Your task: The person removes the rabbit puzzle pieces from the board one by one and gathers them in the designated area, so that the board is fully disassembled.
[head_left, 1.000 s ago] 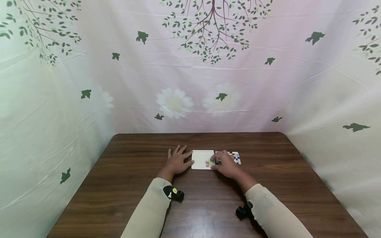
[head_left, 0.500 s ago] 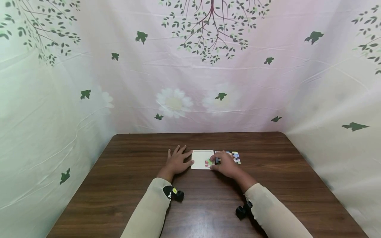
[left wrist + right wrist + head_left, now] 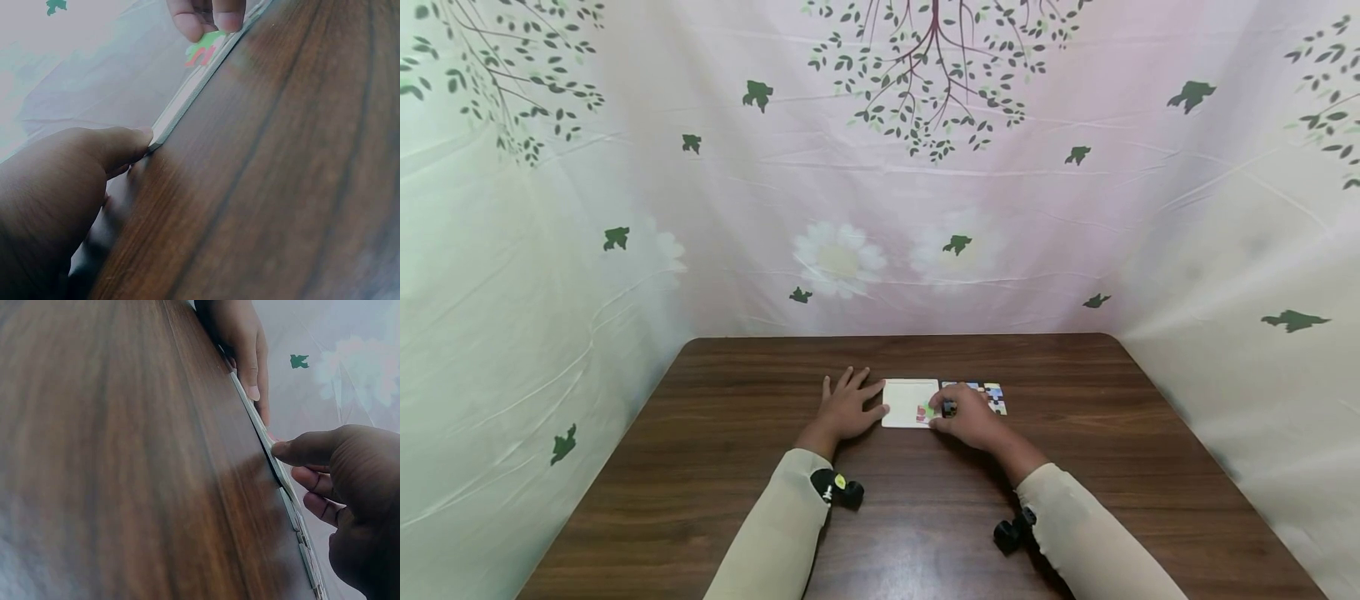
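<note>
A white puzzle tray [image 3: 901, 397] lies flat near the far side of the table. In the head view my left hand [image 3: 846, 412] is spread on the table, its thumb and index finger touching the tray's left edge. Pink and green puzzle pieces [image 3: 922, 412] show in the tray's lower right corner. Over that corner, my right hand [image 3: 968, 418] has its thumb and fingers bent and pinches a puzzle piece, largely hidden beneath the fingertips. The left wrist view shows a green and pink piece [image 3: 203, 51] under those fingertips. More pieces [image 3: 996, 398] lie right of the tray, partly covered by the hand.
The brown wooden table [image 3: 760, 500] reaches back to a pale curtain [image 3: 880, 200] printed with leaves and flowers. In the right wrist view several loose pieces [image 3: 305, 553] lie in a row beside the tray.
Little differs. My right fingers shift very slightly over the tray's lower right corner, and my left hand stays where it was.
</note>
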A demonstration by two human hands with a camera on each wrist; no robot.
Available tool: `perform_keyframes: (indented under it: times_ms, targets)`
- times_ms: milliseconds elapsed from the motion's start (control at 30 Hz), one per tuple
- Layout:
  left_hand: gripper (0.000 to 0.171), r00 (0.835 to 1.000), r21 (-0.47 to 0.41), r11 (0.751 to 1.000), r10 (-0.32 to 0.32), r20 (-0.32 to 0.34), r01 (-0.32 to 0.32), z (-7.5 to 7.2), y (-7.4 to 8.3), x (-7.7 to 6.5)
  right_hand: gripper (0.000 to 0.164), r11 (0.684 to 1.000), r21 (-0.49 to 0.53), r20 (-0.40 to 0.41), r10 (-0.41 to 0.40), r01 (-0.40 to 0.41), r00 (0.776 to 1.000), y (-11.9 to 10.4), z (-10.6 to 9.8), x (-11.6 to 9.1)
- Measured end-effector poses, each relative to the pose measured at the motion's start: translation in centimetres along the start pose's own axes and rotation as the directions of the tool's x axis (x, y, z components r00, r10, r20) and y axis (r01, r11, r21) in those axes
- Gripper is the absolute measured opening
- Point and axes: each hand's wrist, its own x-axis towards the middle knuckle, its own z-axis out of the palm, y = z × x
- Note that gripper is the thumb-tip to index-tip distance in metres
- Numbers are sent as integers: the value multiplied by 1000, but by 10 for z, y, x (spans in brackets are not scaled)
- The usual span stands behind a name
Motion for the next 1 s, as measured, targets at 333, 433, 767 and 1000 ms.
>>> perform_keyframes:
  times_ms: [333, 433, 767, 1000]
  targets:
    - [65, 1000, 4, 1000, -6, 1, 6, 1, -1, 1, 12, 1000, -22, 14, -8, 8, 1000, 2, 0, 0]
    - [65, 1000, 5, 1000, -11, -3, 11, 2, -1, 1, 10, 1000, -26, 15, -15, 15, 1000, 5, -2, 0]
    - [65, 1000, 6, 1000, -8, -6, 8, 1, 1, 1, 13, 987, -36, 18, -159, 160, 987, 23, -15, -7]
    - [65, 1000, -2, 1000, -11, -5, 11, 0, 1, 1, 17, 973, 4, 6, -231, 231, 973, 39, -27, -16]
